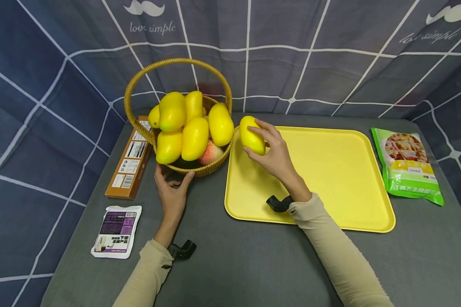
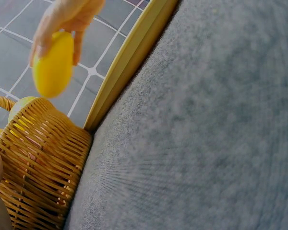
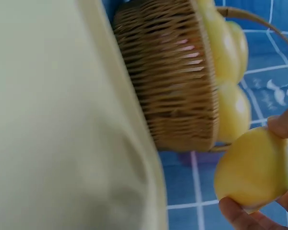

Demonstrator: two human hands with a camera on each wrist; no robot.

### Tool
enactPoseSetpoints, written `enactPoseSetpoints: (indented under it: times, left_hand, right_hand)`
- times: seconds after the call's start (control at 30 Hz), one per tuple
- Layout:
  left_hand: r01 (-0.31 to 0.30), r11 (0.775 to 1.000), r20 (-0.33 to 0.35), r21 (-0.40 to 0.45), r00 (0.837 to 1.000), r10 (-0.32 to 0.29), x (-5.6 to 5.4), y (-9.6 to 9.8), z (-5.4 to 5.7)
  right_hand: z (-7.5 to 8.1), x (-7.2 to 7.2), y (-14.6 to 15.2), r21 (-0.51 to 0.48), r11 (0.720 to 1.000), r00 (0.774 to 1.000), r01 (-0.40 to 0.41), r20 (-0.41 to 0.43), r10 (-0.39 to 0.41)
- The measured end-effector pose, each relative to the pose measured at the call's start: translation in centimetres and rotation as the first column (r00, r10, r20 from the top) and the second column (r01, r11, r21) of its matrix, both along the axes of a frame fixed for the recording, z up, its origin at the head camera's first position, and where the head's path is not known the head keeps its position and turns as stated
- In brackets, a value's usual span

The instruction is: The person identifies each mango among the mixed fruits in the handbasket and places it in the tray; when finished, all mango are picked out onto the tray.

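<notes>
My right hand pinches a yellow mango between thumb and fingers, raised over the left edge of the yellow tray. In the right wrist view that mango hangs beside the basket, held at its sides. The wicker basket has a tall arched handle and is heaped with several mangoes and a reddish peach. At the basket's front, my left hand holds the woven wall near the rim. The left wrist view shows only part of that hand, against the weave.
A long brown box lies left of the basket, partly behind it. Closer to me is a white and purple pouch. A green food packet lies right of the tray. A checked curtain hangs behind the grey table.
</notes>
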State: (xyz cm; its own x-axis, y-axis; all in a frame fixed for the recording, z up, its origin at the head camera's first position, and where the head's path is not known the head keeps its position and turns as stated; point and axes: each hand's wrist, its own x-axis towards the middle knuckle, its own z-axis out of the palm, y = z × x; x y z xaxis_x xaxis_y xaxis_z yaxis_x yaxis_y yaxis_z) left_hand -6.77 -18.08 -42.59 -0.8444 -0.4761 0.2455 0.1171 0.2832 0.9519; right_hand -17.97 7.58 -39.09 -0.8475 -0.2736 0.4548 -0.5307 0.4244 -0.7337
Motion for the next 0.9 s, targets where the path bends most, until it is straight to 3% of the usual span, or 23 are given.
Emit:
enactPoseSetpoints:
  times: [0.37,0.9]
  left_hand:
    - [0.009,1.000,0.009,-0.003,1.000,-0.009,0.1,0.0,-0.2]
    - [0.014,1.000,-0.011,0.006,1.000,-0.014,0.0,-0.1,-0.2]
  right_hand:
    - [-2.9,-1.3,0.2,0.086,0.996,0.987,-0.018,0.158,0.004]
    - [-3.8,-2.0,0.0,0.148,0.986,0.984,-0.073,0.173,0.047]
